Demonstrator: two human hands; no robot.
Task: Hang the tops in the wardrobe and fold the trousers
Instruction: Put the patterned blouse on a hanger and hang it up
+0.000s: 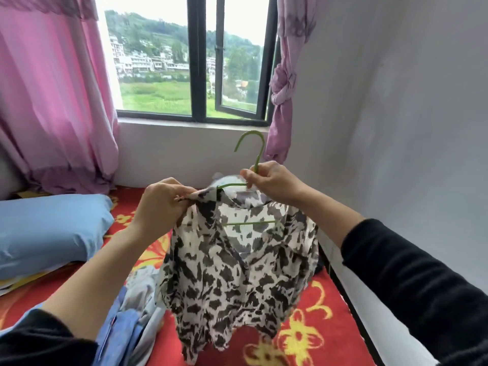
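My right hand (272, 182) is curled round the neck of a green hanger (260, 155), just below its hook, which stands up toward twelve o'clock. My left hand (163, 204), at about nine o'clock from the right one and a little lower, pinches the shoulder edge of a top (237, 273) between thumb and fingertips, right where the hanger's left arm enters the cloth. Both hands are raised in front of me, near each other but not touching.

The top is white with black and grey blotches. It hangs from the hanger and from my pinch, its hem loose in the air above the bed. The hanger's lower bar shows across the open neck.

Under it, the bed (317, 326) has a red cover with yellow and orange flowers. At seven o'clock from the top, a heap of clothes (137, 313) in blue and grey lies crumpled on the cover. At nine o'clock a light blue pillow (50, 228) lies along the bed's left side.

At twelve o'clock is a window (196, 62) with a dark frame, one pane swung ajar, green fields and white buildings beyond. A pink curtain (52, 101) hangs at ten o'clock, and a knotted one (284, 88) at one o'clock. A pale wall (396, 101) runs along the bed at three o'clock.
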